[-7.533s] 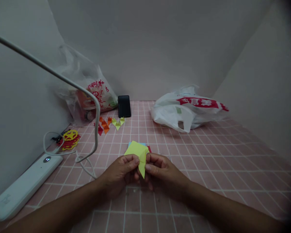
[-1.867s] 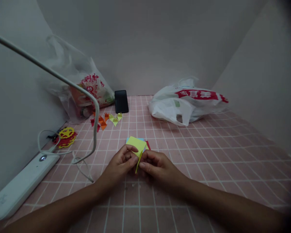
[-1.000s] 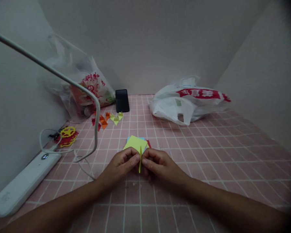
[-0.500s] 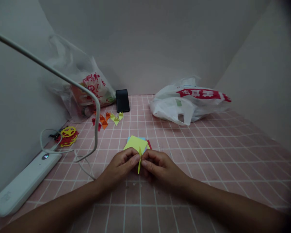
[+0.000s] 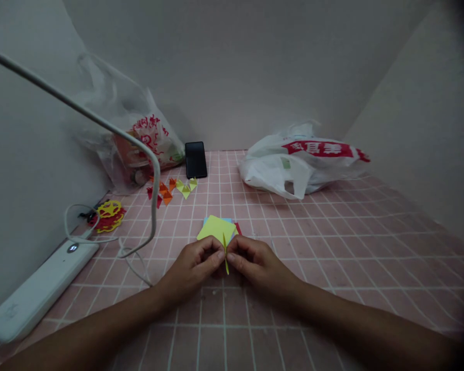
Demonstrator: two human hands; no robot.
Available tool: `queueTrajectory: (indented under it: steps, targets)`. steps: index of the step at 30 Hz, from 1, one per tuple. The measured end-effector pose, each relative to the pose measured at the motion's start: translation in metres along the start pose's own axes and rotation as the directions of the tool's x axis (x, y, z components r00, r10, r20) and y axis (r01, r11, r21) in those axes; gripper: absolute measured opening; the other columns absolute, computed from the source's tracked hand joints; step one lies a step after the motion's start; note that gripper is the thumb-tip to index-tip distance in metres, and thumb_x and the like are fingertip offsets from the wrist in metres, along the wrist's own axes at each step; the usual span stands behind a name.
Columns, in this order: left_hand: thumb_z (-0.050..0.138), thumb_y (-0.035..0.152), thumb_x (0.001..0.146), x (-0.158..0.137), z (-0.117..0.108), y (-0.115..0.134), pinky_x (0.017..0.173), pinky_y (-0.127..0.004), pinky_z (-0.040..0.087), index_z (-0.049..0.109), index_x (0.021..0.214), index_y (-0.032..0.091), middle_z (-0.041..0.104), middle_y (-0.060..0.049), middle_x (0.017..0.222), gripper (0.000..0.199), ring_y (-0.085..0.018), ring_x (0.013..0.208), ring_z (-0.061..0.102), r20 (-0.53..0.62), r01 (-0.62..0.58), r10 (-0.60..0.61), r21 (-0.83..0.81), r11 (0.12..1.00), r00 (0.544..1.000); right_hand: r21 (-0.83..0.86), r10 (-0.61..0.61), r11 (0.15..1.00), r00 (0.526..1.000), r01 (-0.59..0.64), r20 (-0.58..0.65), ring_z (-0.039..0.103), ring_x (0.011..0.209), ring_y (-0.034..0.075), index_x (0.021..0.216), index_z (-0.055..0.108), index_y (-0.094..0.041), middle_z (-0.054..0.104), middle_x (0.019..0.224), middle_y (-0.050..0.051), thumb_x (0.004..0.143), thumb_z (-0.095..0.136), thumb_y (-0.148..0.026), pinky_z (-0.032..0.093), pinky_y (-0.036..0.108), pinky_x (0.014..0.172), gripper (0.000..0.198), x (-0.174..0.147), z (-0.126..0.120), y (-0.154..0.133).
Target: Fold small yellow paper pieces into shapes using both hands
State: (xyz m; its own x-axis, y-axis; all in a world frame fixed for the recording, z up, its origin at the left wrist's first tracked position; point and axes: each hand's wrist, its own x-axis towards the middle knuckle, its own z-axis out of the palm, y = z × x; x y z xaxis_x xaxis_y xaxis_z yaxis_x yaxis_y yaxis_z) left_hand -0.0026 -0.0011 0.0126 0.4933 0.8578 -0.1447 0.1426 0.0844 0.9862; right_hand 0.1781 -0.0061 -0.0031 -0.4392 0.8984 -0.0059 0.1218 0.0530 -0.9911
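Note:
Between my two hands a small yellow folded paper stands nearly edge-on to me. My left hand pinches it from the left with thumb and forefinger. From the right, my right hand pinches the same piece, its fingertips almost meeting the left ones. Just beyond the fingers lies a pile of square paper sheets, yellow on top, with blue and red edges showing underneath. How the held paper is folded cannot be made out.
Folded paper pieces in yellow, orange and red lie farther back, near a black phone. Plastic bags stand at the back. At left are a white power bank, a grey bent rod and yellow-red cutouts.
The yellow folded paper has turned slightly between my fingertips, its lower end swinging a little to the right. Both hands stay in nearly the same place.

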Motion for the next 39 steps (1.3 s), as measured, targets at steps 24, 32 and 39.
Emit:
queueTrajectory:
  steps: [24, 32, 39]
  targets:
    - [0.054, 0.03, 0.085, 0.0025, -0.0006, -0.0054, 0.056, -0.025, 0.042, 0.054, 0.077, 0.018, 0.056, 0.001, 0.062, 0.015, -0.013, 0.057, 0.053, -0.079, 0.072, -0.062, 0.138, 0.988, 0.995, -0.038, 0.084, 0.996, 0.996, -0.083, 0.028, 0.048, 0.058, 0.011, 0.075, 0.052, -0.019, 0.053, 0.063, -0.002, 0.085, 0.053, -0.017, 0.035, 0.023, 0.052, 0.011, 0.0021, 0.0011, 0.0]
    - [0.054, 0.03, 0.083, 0.0033, -0.0005, -0.0035, 0.055, -0.025, 0.043, 0.054, 0.078, 0.017, 0.056, 0.002, 0.063, 0.014, -0.012, 0.056, 0.053, -0.07, 0.091, -0.083, 0.119, 0.989, 0.994, -0.029, 0.099, 0.995, 0.995, -0.099, -0.015, 0.051, 0.057, 0.011, 0.076, 0.052, -0.019, 0.055, 0.064, -0.002, 0.084, 0.052, -0.015, 0.037, 0.023, 0.052, 0.009, 0.003, 0.0011, 0.0027]
    - [0.057, 0.032, 0.079, 0.0044, 0.0001, -0.003, 0.054, -0.024, 0.042, 0.054, 0.075, 0.016, 0.056, 0.002, 0.061, 0.017, -0.011, 0.053, 0.052, -0.073, 0.125, -0.122, 0.039, 0.991, 0.99, 0.012, 0.127, 0.992, 0.992, -0.127, -0.021, 0.05, 0.056, 0.011, 0.077, 0.052, -0.018, 0.054, 0.064, -0.002, 0.084, 0.053, -0.017, 0.036, 0.023, 0.051, 0.007, 0.0037, 0.0019, 0.001]
